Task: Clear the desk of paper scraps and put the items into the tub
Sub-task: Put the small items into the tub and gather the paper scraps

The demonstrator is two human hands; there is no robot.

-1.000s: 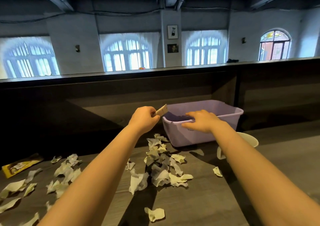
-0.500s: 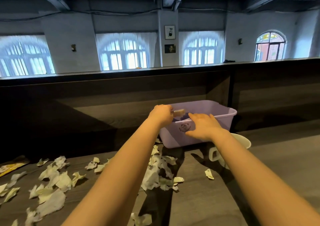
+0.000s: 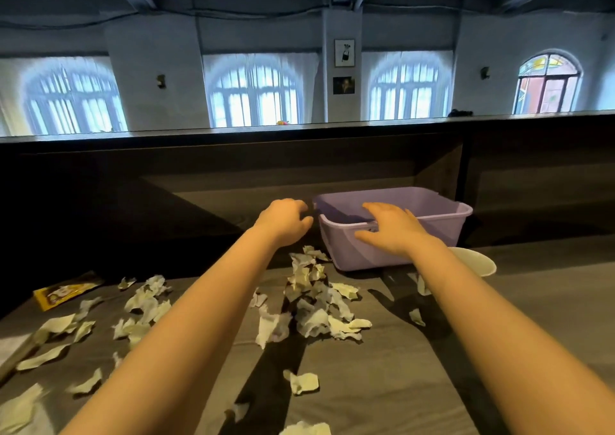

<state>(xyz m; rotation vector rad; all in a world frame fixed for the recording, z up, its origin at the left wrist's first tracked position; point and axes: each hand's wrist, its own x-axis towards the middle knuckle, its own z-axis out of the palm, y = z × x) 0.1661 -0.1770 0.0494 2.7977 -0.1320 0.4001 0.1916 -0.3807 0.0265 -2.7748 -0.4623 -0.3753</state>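
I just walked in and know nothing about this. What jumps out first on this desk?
Torn paper scraps lie scattered over the dark desk, thickest in the middle between the two bare arms. Beyond them stands a lilac tub, with the right hand on its near rim and the left hand just beside it. A yellow packet lies far left.

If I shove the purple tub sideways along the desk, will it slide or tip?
The tub looks like thin plastic, wide and low, so it should probably slide rather than tip. Little shows inside it, so it is likely light and may skid easily. The right hand rests on its near rim, which should steady it; scraps alongside could bunch up.
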